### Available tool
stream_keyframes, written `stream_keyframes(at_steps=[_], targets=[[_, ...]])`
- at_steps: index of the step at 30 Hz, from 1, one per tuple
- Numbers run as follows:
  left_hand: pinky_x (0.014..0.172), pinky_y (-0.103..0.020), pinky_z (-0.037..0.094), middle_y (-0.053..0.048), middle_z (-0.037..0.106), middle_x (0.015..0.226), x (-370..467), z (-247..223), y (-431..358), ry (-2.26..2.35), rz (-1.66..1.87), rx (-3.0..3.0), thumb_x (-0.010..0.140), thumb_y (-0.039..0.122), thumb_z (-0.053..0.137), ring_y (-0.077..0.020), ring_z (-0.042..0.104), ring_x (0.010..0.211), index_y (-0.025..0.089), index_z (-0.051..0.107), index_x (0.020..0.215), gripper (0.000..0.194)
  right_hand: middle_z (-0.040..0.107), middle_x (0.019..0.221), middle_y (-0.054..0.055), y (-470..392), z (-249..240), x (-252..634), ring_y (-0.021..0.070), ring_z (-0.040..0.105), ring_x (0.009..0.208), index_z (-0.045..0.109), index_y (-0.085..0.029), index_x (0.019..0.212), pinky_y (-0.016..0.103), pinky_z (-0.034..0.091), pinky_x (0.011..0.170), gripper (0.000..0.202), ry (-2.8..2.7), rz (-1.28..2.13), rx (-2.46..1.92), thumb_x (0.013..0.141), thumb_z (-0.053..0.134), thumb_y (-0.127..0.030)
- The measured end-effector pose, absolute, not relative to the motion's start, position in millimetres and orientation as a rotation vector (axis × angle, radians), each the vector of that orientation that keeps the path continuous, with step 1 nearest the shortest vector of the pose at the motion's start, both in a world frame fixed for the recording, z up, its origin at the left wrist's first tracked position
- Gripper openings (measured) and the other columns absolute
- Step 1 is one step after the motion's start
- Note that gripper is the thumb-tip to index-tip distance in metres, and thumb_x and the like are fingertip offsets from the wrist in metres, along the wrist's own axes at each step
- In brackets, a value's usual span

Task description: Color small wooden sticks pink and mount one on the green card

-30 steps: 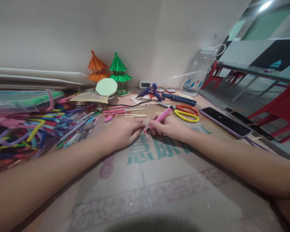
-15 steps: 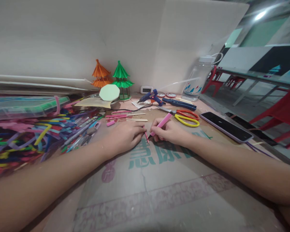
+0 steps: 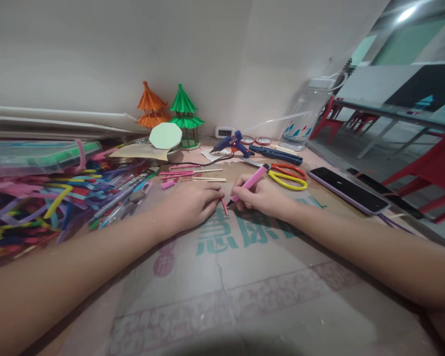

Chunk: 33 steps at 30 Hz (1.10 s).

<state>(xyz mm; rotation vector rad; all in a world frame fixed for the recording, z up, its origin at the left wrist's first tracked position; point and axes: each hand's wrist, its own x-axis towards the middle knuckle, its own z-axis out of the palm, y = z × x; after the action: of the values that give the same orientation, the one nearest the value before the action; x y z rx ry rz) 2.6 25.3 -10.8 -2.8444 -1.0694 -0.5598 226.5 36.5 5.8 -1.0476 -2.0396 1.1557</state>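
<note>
The left hand (image 3: pixel 193 203) pins the pink stick (image 3: pixel 225 204) against the counter (image 3: pixel 193 306), seemingly for steadiness; the right hand's (image 3: pixel 261 195) fingers grip the marker (image 3: pixel 254 180), tilted with its tip beside it.

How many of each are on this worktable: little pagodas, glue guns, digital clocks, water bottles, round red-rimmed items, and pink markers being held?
Little pagodas: 2 (orange pagoda, green pagoda)
Glue gun: 1
Digital clock: 1
Water bottle: 1
Round red-rimmed items: 2 (left one, right one)
Pink marker, in the right hand: 1
Total: 8
</note>
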Motion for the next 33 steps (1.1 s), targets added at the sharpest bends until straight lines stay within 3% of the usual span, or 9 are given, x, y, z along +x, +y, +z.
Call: stream_keyframes(at_steps=[7,12,19,33], targets=[[0.104,-0.043,0.053,-0.010,0.073,0.124,2.1,-12.8,27.5,-1.052,-0.533,-2.851,0.098,0.023,0.046,-0.0266,0.068,0.115,0.019,0.074,0.117,0.034,0.062,0.061,-0.002,37.4,4.1,224.7,0.0098,0.051,0.050,0.056,-0.019,0.081,0.022,0.038,0.046,0.020,-2.039,1.087,-1.061,0.090,0.061,-0.036],[0.105,-0.043,0.053,-0.008,0.072,0.124,2.2,-11.6,26.4,-1.041,-0.552,-2.852,0.098,0.022,0.047,-0.0257,0.067,0.117,0.021,0.075,0.116,0.033,0.063,0.061,-0.002,37.9,2.6,224.8,0.0099,0.051,0.050,0.056,-0.019,0.082,0.022,0.038,0.046,0.019,-2.037,1.105,-1.048,0.090,0.062,-0.036],[0.102,-0.041,0.054,-0.008,0.075,0.109,2.2,-10.8,26.9,-1.060,-0.555,-2.860,0.097,0.022,0.049,-0.0253,0.068,0.113,0.024,0.077,0.111,0.031,0.065,0.060,0.000,36.4,3.2,227.6,0.0091,0.051,0.049,0.057,-0.018,0.080,0.021,0.039,0.046,0.021,-2.123,1.189,-0.956,0.089,0.065,-0.036],[0.099,-0.040,0.056,-0.008,0.076,0.113,4.0,-9.9,25.0,-1.076,-0.574,-2.865,0.097,0.021,0.049,-0.0245,0.069,0.111,0.024,0.076,0.113,0.032,0.064,0.059,-0.001,36.9,2.9,230.1,0.0091,0.053,0.048,0.054,-0.019,0.079,0.021,0.039,0.046,0.020,-2.135,1.246,-0.950,0.091,0.061,-0.034]])
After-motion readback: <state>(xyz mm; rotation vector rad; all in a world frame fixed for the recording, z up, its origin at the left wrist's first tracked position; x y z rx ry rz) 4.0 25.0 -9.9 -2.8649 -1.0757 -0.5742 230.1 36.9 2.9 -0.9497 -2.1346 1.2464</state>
